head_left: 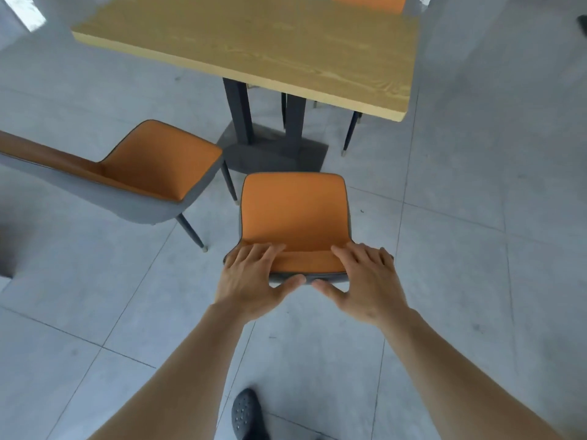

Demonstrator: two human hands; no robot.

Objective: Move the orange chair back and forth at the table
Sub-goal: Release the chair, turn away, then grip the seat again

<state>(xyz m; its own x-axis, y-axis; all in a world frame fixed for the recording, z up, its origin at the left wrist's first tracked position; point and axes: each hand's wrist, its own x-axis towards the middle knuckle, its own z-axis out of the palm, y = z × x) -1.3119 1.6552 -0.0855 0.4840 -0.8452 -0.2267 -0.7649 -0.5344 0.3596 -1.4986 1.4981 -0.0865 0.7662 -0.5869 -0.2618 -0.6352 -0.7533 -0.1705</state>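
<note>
The orange chair (293,214) stands on the grey tile floor (476,249) just near of the wooden table (254,46), its seat pointing toward the table's dark pedestal base (276,154) and its front edge close to that base but not under the tabletop. Both hands grip the top of the backrest: the left hand (251,281) has its fingers laid over onto the orange inner face with the thumb hooked under the grey outer rim, and the right hand (365,281) mirrors it, so the two thumbs nearly meet at the middle.

To do this step well, the push or pull should run straight along the line from the person to the pedestal, with equal force from each hand so the chair does not twist. Pressing low and level, not tipping the backrest, should keep all the legs sliding together. The pedestal likely limits how far forward the seat can go, so ease off before it.

A second orange chair (133,173) sits just to the left, angled; keep the path clear of its legs.

The held chair's legs are entirely hidden beneath its seat, so their contact with the floor cannot be judged. Another orange seat (370,2) at the table's far side is cut off by the frame. A dark shoe (246,414) shows near the bottom edge.
</note>
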